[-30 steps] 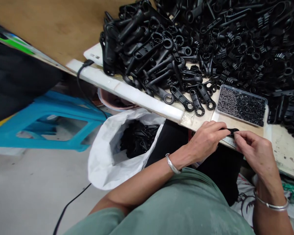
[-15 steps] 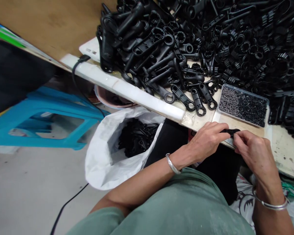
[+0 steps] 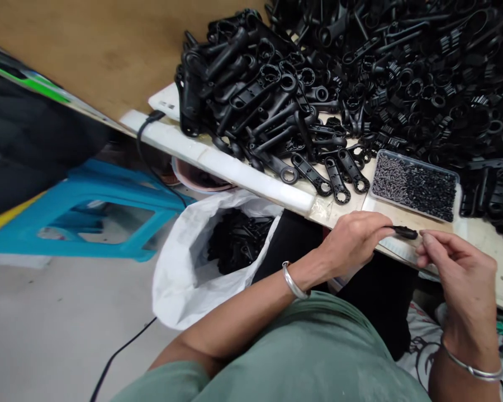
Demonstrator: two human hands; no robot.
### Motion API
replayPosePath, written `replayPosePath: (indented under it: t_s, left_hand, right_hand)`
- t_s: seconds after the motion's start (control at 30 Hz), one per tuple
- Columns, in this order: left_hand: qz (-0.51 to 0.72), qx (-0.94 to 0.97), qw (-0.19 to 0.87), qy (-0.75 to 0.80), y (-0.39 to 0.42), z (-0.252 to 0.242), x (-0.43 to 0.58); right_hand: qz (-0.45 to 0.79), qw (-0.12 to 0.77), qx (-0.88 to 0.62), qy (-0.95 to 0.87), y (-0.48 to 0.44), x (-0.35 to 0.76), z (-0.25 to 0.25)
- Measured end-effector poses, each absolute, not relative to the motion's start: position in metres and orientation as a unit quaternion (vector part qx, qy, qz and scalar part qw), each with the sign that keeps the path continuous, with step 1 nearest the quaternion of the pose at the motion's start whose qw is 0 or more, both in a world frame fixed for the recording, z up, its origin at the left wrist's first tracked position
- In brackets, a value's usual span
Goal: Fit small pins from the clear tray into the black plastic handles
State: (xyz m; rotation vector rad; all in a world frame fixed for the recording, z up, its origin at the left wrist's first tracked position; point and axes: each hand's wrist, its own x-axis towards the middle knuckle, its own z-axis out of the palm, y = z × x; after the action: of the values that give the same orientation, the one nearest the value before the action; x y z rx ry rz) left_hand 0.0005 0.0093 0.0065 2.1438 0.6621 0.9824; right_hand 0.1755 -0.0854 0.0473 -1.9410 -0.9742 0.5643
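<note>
My left hand (image 3: 358, 237) pinches one end of a small black plastic part (image 3: 404, 231) over the table's front edge. My right hand (image 3: 461, 268) is just right of the part's free end, thumb and forefinger together; whatever they hold, if anything, is too small to name. Beyond both hands stands a clear plastic box (image 3: 458, 192), with grey metal bits in its left half and small black pieces in its right. Several flat black arms with ringed ends, one of them a black plastic arm (image 3: 337, 180), lie left of the box.
A large heap of black plastic parts (image 3: 268, 106) covers the back of the table. White foam strip (image 3: 218, 162) lines the left edge, with a black cable near its end. Below are a white sack (image 3: 176, 279) holding black parts and a blue stool (image 3: 109, 218).
My right hand has drawn back to the right, off the black part, which now shows more of its length. My left hand keeps its grip. The view has shifted slightly.
</note>
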Motion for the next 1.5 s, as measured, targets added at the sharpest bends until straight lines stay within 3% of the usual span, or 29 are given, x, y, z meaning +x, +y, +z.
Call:
replayPosePath:
  t_s: [0.23,0.53,0.83,1.17,1.37,1.5]
  left_hand:
    - [0.222,0.835,0.332,0.377,0.030,0.034,0.014]
    - [0.397,0.851,0.267,0.218,0.022,0.013,-0.004]
    - [0.419,0.877,0.143,0.187,0.011,-0.010,-0.025]
    - [0.423,0.872,0.160,0.187,0.024,0.006,-0.024]
    - [0.401,0.876,0.173,0.205,0.026,0.008,-0.018]
    - [0.394,0.882,0.172,0.192,0.031,0.009,-0.012]
  right_hand:
    - [0.235,0.467,-0.771,-0.363,-0.093,0.182,0.041]
    - [0.227,0.471,-0.780,-0.344,-0.098,0.189,0.034]
    - [0.226,0.454,-0.781,-0.365,-0.097,0.188,0.033]
    - [0.037,0.229,-0.676,-0.699,-0.050,0.188,0.045]
    - [-0.030,0.022,-0.722,-0.691,-0.027,0.168,0.052]
    - [-0.026,-0.031,-0.732,-0.680,-0.019,0.160,0.056]
